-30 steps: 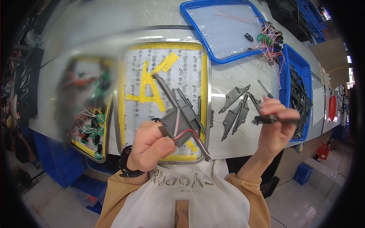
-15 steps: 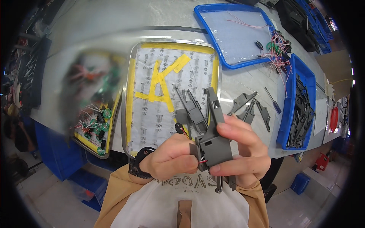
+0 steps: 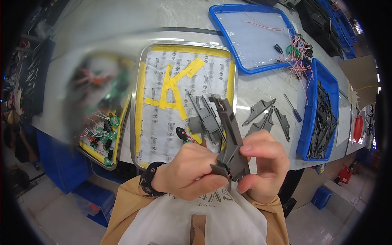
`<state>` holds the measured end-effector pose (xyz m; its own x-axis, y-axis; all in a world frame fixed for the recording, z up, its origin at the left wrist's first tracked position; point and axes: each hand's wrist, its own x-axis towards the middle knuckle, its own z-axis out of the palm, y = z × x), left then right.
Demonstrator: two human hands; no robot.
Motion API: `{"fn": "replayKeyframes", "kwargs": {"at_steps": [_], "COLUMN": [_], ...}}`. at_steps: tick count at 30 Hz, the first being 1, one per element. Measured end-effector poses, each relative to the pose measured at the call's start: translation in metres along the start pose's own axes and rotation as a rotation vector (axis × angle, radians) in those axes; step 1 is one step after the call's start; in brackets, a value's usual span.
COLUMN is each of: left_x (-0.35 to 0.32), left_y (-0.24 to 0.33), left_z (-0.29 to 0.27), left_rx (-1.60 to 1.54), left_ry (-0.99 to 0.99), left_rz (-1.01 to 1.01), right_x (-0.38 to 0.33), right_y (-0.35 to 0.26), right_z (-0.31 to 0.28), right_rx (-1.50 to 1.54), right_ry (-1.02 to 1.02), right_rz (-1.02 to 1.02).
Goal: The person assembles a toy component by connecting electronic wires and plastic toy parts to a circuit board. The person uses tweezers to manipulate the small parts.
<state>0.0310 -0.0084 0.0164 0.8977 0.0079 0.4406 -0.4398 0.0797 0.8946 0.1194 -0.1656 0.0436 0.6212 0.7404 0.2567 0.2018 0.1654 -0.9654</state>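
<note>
My left hand (image 3: 194, 169) grips the lower end of a dark grey plastic housing part (image 3: 232, 143), its thumb laid across the near edge. The part is tilted so its narrow side shows, and its long arm points away from me. My right hand (image 3: 265, 165) has fingertips against the right side of the same part, with the thumb low by its end. A small black component (image 3: 182, 134) with a red wire sticks out beyond my left hand; where the wire ends is hidden. Behind the held part, more grey plastic parts (image 3: 208, 122) lie on the metal tray (image 3: 143, 73).
Several loose grey parts (image 3: 259, 112) and a screwdriver (image 3: 293, 107) lie to the right. Further right, a blue bin (image 3: 304, 143) holds many grey parts. A blue tray (image 3: 241, 68) with wired components (image 3: 300, 51) stands behind. On the left, another tray (image 3: 118, 151) carries green-and-black wired components (image 3: 108, 134), partly blurred.
The grey part has been turned from its broad face to its narrow side. My right fingers have shifted along it, and the black component has swung left and away from me.
</note>
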Motion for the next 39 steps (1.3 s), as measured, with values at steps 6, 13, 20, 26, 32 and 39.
{"fn": "replayKeyframes", "kwargs": {"at_steps": [6,13,20,26,32,39], "left_x": [0.001,0.0,0.007,0.007,0.007,0.012], "left_y": [0.0,-0.004,-0.001,-0.008,-0.006,-0.013], "left_z": [-0.001,0.001,0.001,0.001,0.002,-0.001], "left_rx": [0.177,0.138,0.207,0.178,-0.009,0.217], "left_ry": [-0.014,-0.016,-0.057,-0.011,0.033,0.115], "left_rz": [-0.031,0.021,0.022,-0.003,-0.086,-0.093], "right_x": [0.0,0.003,0.003,0.013,0.016,0.015], "right_y": [0.001,-0.006,-0.001,0.004,0.005,0.027], "right_z": [0.008,0.01,0.01,0.006,0.012,0.014], "right_rx": [-0.294,-0.221,-0.248,-0.391,-0.685,-0.52], "right_ry": [0.219,0.094,0.107,0.006,-0.024,0.094], "right_rz": [-0.012,0.012,0.01,-0.047,-0.162,-0.286]}}
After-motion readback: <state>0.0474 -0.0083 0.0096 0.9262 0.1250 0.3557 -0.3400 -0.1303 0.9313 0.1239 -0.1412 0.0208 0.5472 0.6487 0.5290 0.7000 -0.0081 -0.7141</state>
